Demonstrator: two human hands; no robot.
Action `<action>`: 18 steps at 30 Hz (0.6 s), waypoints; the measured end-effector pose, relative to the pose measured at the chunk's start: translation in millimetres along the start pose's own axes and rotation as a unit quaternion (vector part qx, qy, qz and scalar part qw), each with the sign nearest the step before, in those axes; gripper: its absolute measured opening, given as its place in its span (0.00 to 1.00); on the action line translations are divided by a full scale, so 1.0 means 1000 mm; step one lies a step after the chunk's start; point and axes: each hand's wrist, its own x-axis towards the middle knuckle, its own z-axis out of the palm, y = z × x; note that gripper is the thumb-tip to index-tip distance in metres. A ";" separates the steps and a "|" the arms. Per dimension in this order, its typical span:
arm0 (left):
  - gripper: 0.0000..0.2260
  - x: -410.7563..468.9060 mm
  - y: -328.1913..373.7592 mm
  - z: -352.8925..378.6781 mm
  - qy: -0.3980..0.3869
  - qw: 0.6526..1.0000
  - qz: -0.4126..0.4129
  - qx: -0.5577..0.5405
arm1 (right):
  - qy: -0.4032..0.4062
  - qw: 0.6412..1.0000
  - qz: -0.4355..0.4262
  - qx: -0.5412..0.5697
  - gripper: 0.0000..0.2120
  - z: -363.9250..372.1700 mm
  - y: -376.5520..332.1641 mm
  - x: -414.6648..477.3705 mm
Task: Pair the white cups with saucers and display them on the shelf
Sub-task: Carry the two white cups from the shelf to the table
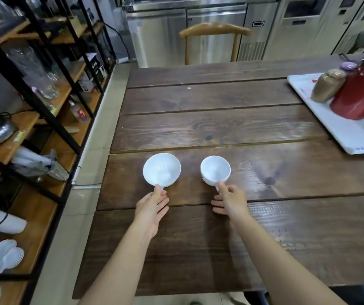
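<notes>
Two white cups stand side by side on the dark wooden table [220,128]. My left hand [152,204] pinches the handle of the left cup [161,169], thumb on top. My right hand [229,200] pinches the handle of the right cup [215,170] with thumb and forefinger, its other fingers spread on the table. Both cups are upright and look empty. A stack of white saucers [5,256] lies on a low board of the black-framed wooden shelf [44,119] at the left.
A white tray [335,126] at the table's right edge carries a red kettle [361,91] and a gold tin [328,85]. A wooden chair [214,31] stands at the far end. The shelf holds glassware [42,71], a bottle [77,112] and metal bowls.
</notes>
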 end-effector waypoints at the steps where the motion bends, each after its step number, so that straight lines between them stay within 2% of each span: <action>1: 0.16 -0.001 0.001 0.001 -0.011 1.000 -0.007 0.002 | -0.002 1.000 0.010 -0.014 0.16 -0.002 0.000 -0.001; 3: 0.19 -0.003 0.003 0.001 -0.024 1.000 -0.015 0.009 | 0.013 0.999 0.013 -0.037 0.20 -0.006 -0.001 -0.003; 5: 0.21 -0.007 0.004 -0.001 -0.032 0.999 -0.015 0.011 | 0.055 0.994 -0.024 -0.094 0.22 -0.011 -0.004 -0.007; 9: 0.19 -0.018 0.010 -0.012 -0.023 0.999 0.012 0.038 | 0.114 0.951 -0.147 -0.245 0.26 -0.023 -0.013 -0.023; 12: 0.19 -0.024 0.014 -0.027 0.032 0.990 0.081 0.110 | 0.100 0.919 -0.223 -0.309 0.28 -0.015 -0.027 -0.044; 15: 0.21 -0.035 0.018 -0.055 0.102 0.956 0.176 0.212 | 0.059 0.876 -0.292 -0.379 0.32 0.010 -0.038 -0.066; 18: 0.25 -0.055 0.021 -0.102 0.166 0.888 0.254 0.346 | 0.024 0.831 -0.364 -0.419 0.35 0.043 -0.040 -0.095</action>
